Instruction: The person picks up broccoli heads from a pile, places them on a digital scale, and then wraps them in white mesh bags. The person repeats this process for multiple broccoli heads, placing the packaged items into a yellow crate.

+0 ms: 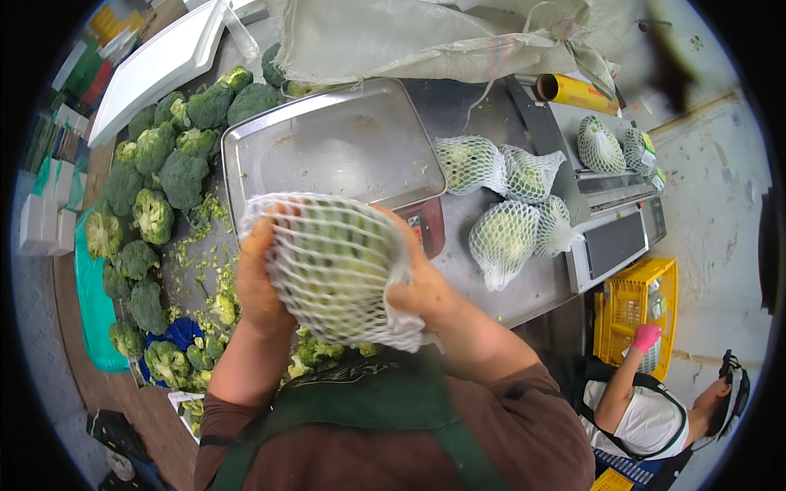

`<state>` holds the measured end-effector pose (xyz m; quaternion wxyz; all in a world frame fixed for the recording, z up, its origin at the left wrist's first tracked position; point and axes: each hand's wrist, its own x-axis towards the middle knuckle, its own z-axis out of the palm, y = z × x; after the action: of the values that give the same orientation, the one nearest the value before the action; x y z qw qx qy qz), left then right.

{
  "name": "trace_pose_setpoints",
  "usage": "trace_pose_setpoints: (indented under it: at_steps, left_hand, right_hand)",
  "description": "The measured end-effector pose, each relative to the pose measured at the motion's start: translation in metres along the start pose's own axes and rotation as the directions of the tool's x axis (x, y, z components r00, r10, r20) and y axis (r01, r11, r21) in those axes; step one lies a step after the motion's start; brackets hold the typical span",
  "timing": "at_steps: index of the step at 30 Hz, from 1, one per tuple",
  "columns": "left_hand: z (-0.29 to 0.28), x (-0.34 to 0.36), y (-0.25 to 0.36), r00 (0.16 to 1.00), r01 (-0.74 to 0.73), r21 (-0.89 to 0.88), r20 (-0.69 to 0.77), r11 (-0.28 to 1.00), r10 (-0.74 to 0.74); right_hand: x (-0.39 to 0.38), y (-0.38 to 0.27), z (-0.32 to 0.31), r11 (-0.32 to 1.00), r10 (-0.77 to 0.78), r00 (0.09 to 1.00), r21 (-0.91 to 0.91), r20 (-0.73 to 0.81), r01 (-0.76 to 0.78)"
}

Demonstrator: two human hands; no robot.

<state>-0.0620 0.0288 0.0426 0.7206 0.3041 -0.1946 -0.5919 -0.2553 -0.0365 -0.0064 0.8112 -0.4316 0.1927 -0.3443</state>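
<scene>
broccoli (332,262): in white foam net, wide axis running 9 to 3 o'clock
left hand (260,282): grasping it at 9 o'clock
right hand (417,286): grasping it at 3 o'clock
scale (336,147): on the surface at 12 o'clock, just beyond

My way ahead is free above the bare steel scale tray (327,147). Loose green broccoli heads (155,176) crowd my left; white net-wrapped broccoli bundles (508,204) block my right.

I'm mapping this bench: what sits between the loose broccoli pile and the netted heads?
In the head view, a steel scale tray lies between the broccoli pile and the netted heads, its pan bare apart from crumbs.
</scene>
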Motion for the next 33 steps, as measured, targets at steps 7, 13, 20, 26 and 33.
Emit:
trace_pose_setpoints:
  at_steps: [7, 13, 20, 26, 33]
  left_hand:
    - [-0.022, -0.014, -0.007, 0.990, -0.141, 0.411, 0.056, 0.901, 0.129]
    - [-0.084, -0.031, 0.016, 0.943, -0.064, 0.571, -0.233, 0.819, 0.236]
    - [-0.219, -0.079, 0.097, 0.634, 0.377, 0.902, -0.084, -0.212, 0.769]
    - [-0.318, -0.126, 0.157, 0.412, 0.905, 0.359, -0.597, -0.230, 0.688]
    - [-0.253, -0.121, 0.157, 0.432, -0.054, 0.414, -0.811, 0.909, 0.395]
  right_hand:
    - [0.020, -0.055, -0.097, 0.945, -0.161, 0.873, 0.184, -0.460, 0.271]
    - [0.107, -0.116, -0.256, 0.737, -0.485, 0.515, -0.647, -0.707, -0.194]
    - [0.148, -0.134, -0.374, -0.067, -0.471, 0.637, -0.695, -0.610, -0.716]
    - [0.122, -0.129, -0.308, -0.387, -0.718, 0.695, -0.802, -0.048, -0.455]
    - [0.077, -0.082, -0.143, -0.124, -0.701, 0.709, -0.992, 0.075, -0.017]
